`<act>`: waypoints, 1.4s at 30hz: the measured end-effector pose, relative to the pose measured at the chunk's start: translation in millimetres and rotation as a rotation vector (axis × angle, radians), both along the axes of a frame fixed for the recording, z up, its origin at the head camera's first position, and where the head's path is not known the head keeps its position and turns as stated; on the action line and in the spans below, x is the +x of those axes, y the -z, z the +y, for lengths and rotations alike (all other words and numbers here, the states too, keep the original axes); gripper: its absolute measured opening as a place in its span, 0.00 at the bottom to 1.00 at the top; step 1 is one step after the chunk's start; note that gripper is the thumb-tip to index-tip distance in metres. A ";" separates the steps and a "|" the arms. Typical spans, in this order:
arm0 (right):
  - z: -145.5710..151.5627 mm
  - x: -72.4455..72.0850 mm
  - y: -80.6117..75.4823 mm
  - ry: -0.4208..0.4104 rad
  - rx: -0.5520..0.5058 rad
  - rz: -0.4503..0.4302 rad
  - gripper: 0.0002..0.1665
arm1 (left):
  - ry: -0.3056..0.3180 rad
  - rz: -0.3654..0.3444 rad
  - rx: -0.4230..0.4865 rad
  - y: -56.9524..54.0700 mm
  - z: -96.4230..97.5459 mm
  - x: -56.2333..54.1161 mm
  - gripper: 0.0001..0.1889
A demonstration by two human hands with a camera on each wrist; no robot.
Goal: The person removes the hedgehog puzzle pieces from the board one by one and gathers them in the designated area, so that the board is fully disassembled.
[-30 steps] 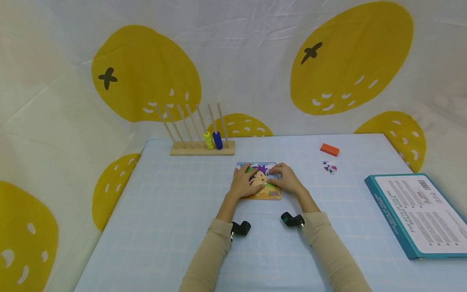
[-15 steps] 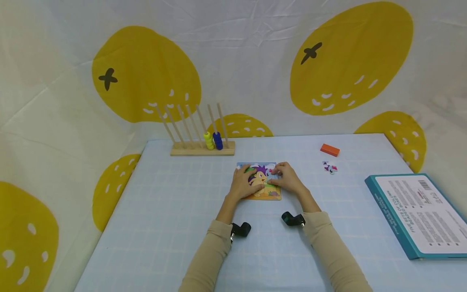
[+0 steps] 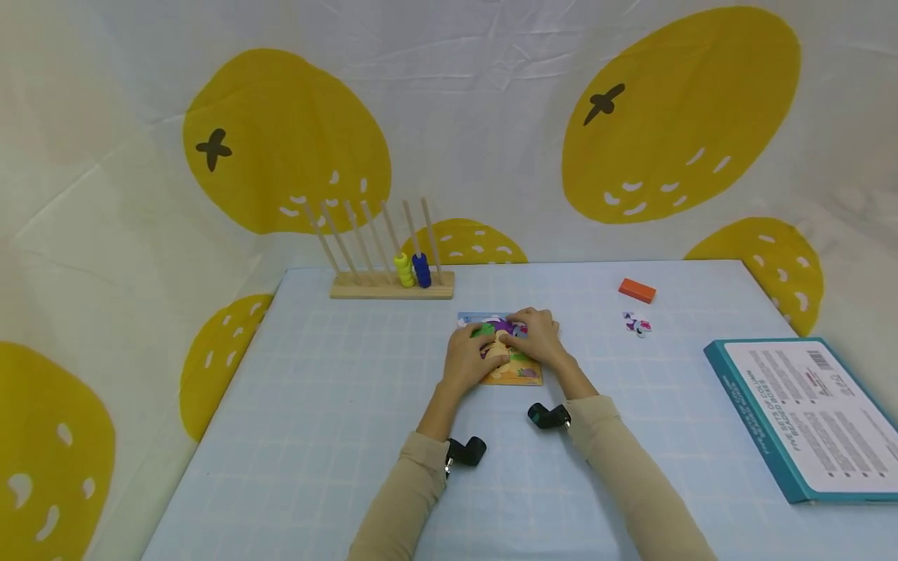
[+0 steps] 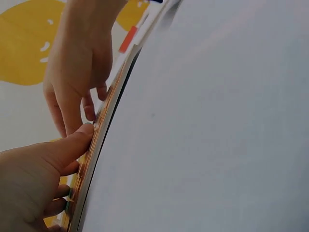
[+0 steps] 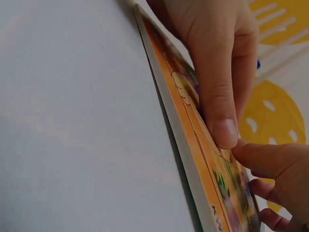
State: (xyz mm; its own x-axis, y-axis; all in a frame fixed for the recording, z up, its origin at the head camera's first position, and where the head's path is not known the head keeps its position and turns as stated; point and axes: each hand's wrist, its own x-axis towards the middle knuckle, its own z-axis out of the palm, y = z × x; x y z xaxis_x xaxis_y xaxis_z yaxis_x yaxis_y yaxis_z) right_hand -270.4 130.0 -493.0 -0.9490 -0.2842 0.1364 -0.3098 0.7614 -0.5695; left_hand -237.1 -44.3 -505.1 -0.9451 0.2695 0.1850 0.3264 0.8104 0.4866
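Note:
A picture puzzle board [image 3: 517, 375] with a purple-haired cartoon figure lies flat on the table. My left hand [image 3: 466, 357] rests on its left side, thumb reaching toward the middle; the left wrist view shows that thumb [image 4: 79, 140] along the board's near edge. Across the upper right part lies my right hand [image 3: 539, 333], its extended fingers touching the picture and covering much of that corner. In the right wrist view the fingers of my right hand [image 5: 280, 174] meet the left thumb [image 5: 224, 128] over the puzzle. Small puzzle pieces [image 3: 637, 324] lie apart to the right.
A wooden bead stand [image 3: 391, 291] with upright rods, yellow beads [image 3: 404, 271] and blue beads [image 3: 421, 271] stands at the back left. An orange block [image 3: 637, 291] lies at the back right. A flat teal-edged box [image 3: 814, 413] occupies the right side of the table.
My right hand has shifted left and slightly away from me, from the board's right edge onto its upper right part. My left hand stays on the board, with little movement.

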 end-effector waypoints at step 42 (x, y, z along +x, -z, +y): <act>-8.3 -17.0 -9.7 -0.042 -0.113 -0.093 0.19 | -0.049 -0.020 0.063 2.8 -10.7 14.4 0.38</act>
